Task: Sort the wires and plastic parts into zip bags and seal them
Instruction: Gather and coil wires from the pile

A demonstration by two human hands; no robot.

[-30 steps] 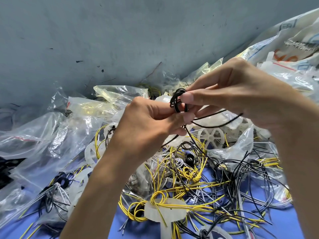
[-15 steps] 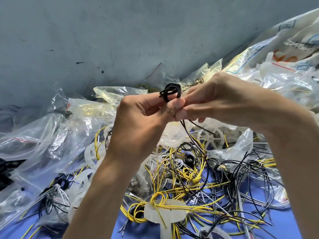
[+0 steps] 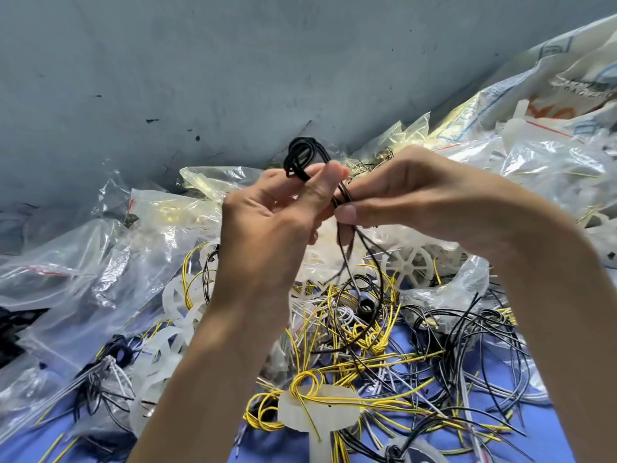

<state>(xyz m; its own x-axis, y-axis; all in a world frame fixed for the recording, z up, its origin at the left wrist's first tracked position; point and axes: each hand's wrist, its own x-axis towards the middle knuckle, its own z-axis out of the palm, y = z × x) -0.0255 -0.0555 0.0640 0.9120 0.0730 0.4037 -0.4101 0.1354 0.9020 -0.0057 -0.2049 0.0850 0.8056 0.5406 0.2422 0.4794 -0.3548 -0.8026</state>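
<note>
Holds a black wire bundle point(image 3: 300, 157) up with both hands, mid-scene, well above the pile. Looks thin, glossy, all black: several strands looped into a small loose coil sticking up on the far side of the left thumb, then a tightly wrapped neck, then loose tails dropping toward the pile. Pinches the coil's base with the left hand point(image 3: 267, 228), thumb against curled fingers, back of hand to camera. Grips the wrapped neck with the right hand point(image 3: 417, 198), thumb and curled forefinger closed on it, just right of the left thumb.

Below, on a blue surface point(image 3: 551, 442): tangled yellow wires point(image 3: 334, 399), loose black wires point(image 3: 467, 329) to the right, thin grey-white ones mixed in. Among them, white plastic: a spoked wheel point(image 3: 409, 265) just under the right hand, and a flat tab-shaped piece point(image 3: 317, 416) near, with a yellow loop lying over it. Also a small black ring point(image 3: 367, 307) mid-pile.

To the left, crumpled clear zip bags point(image 3: 83, 262), some with red seal lines. Near-left, a black-and-grey wire bunch point(image 3: 100, 372), inside or under a bag, cannot tell which. Far right, more clear bags point(image 3: 551, 168) beside a printed woven sack point(image 3: 567, 78). Behind all, a scuffed grey wall point(image 3: 200, 61).
</note>
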